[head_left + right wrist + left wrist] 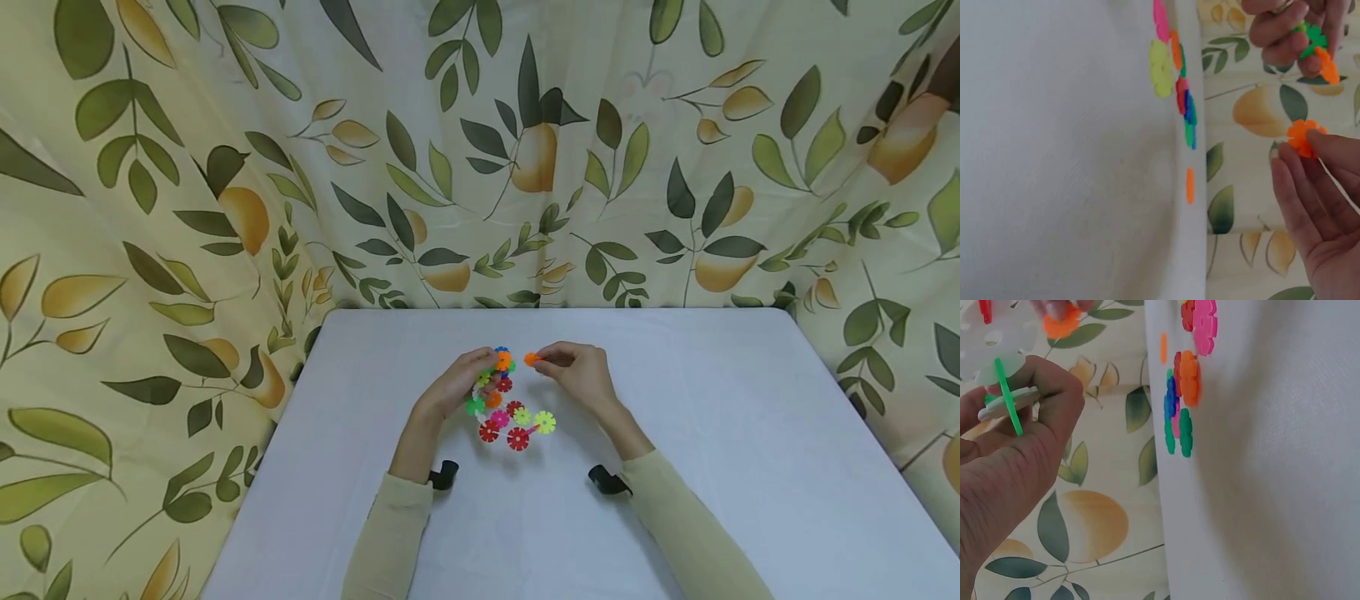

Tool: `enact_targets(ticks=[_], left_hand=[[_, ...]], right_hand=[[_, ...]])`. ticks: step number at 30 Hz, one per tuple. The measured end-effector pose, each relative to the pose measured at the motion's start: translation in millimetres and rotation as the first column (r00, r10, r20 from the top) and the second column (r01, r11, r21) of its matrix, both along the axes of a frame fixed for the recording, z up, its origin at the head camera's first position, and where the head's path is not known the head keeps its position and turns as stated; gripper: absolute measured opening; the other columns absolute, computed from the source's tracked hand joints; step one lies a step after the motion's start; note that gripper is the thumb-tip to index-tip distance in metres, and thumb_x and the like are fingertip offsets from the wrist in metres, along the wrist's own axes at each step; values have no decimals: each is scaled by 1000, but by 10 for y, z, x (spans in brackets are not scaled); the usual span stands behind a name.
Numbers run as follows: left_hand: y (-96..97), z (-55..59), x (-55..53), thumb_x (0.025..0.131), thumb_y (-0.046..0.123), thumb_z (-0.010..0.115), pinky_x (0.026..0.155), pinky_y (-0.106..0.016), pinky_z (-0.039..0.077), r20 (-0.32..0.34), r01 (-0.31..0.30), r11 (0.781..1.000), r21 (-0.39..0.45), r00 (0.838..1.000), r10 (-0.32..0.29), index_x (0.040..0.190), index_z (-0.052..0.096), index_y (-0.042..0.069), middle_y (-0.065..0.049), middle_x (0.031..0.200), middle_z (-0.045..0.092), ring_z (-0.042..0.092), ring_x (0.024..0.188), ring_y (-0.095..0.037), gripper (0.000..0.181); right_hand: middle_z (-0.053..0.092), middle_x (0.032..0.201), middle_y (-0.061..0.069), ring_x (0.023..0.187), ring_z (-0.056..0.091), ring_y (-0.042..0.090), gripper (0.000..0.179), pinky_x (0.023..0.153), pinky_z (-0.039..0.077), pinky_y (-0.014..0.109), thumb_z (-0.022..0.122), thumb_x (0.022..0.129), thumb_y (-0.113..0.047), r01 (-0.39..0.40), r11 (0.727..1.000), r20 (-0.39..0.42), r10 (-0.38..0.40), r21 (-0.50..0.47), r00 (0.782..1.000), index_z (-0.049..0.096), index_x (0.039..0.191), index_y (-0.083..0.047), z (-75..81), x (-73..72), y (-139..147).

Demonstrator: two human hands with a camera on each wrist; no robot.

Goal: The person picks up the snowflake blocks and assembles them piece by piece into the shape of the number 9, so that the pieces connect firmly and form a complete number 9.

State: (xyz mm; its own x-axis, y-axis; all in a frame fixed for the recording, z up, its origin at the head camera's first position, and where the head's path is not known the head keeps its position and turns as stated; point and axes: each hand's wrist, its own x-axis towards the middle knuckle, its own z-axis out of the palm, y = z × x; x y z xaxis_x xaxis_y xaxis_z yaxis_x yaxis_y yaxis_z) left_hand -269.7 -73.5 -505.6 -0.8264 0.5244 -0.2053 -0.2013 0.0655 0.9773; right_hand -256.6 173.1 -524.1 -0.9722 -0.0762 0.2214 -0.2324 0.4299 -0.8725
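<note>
My left hand [452,382] grips several joined snowflake discs, among them an orange disc [504,361] and a green disc [1314,39]. In the left wrist view, that hand [1029,431] has a white disc [1010,403] and a green disc [1007,397] between its fingers. My right hand [581,375] pinches a single orange disc [1304,137] between thumb and fingertips, a little to the right of the joined discs and apart from them. Below the left hand are more discs: red [518,439], pink [500,418] and yellow-green [545,422].
A white-covered table [712,400] lies under both hands. Leaf-and-fruit patterned cloth [525,150] hangs behind it and at the sides. Black straps [444,475] show at the wrists, by the sleeves. In the wrist views, coloured discs [1189,378] appear near the table's far edge.
</note>
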Motion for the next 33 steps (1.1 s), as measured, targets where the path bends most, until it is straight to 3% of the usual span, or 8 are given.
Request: enact_targets(ticks=[4, 9, 13, 20, 23, 27, 33], left_hand=[[35, -14, 10, 112, 29, 46, 63, -23, 44, 13, -23, 1000, 12, 1000, 23, 100, 52, 7, -5, 86, 51, 47, 69, -15, 25], [65, -33, 27, 112, 29, 45, 64, -23, 46, 19, -33, 999, 8, 999, 32, 106, 55, 8, -10, 90, 50, 47, 70, -17, 24], [83, -29, 45, 112, 30, 45, 65, -23, 46, 30, -49, 999, 12, 998, 49, 112, 56, 8, -12, 93, 53, 48, 72, -17, 25], [101, -21, 41, 112, 31, 44, 63, -24, 45, 26, -72, 997, 22, 997, 72, 106, 54, 9, -10, 91, 53, 47, 71, -18, 25], [114, -21, 46, 112, 30, 43, 63, -24, 44, 7, -65, 998, 11, 998, 65, 106, 54, 10, -10, 91, 53, 47, 74, -19, 24], [139, -30, 63, 113, 28, 42, 61, -25, 43, -23, -62, 998, 2, 998, 62, 109, 55, 7, -11, 90, 52, 47, 75, -20, 25], [199, -45, 98, 113, 27, 40, 58, -25, 39, -60, -86, 996, -20, 995, 84, 113, 55, 3, -12, 88, 49, 44, 71, -18, 28]], right_hand=[[79, 95, 2, 81, 76, 16, 13, 72, 60, 24, 86, 88, -14, -29, 998, -85, 24, -57, 996, 82, 100, -10, 71, 82, -45], [79, 91, 2, 78, 76, 15, 11, 71, 61, 26, 87, 85, -9, -76, 993, -178, 59, -92, 982, 82, 95, -9, 124, 126, -122], [79, 90, 2, 77, 76, 14, 11, 71, 61, 25, 87, 84, -7, -87, 992, -207, 67, -91, 976, 82, 93, -10, 119, 129, -159], [79, 90, 2, 77, 76, 16, 10, 71, 60, 24, 88, 84, -7, -87, 992, -245, 63, -90, 967, 83, 92, -9, 123, 144, -189], [79, 90, 1, 78, 76, 16, 11, 71, 60, 23, 87, 84, -5, -83, 995, -300, 65, -48, 952, 83, 93, -9, 121, 144, -198], [79, 89, -1, 79, 75, 16, 15, 72, 59, 22, 88, 81, 0, -64, 998, -397, 68, 23, 915, 84, 92, -9, 114, 144, -216], [78, 85, 1, 75, 75, 17, 16, 70, 61, 27, 90, 78, 2, -42, 995, -478, 78, 86, 875, 84, 90, -7, 114, 151, -238]])
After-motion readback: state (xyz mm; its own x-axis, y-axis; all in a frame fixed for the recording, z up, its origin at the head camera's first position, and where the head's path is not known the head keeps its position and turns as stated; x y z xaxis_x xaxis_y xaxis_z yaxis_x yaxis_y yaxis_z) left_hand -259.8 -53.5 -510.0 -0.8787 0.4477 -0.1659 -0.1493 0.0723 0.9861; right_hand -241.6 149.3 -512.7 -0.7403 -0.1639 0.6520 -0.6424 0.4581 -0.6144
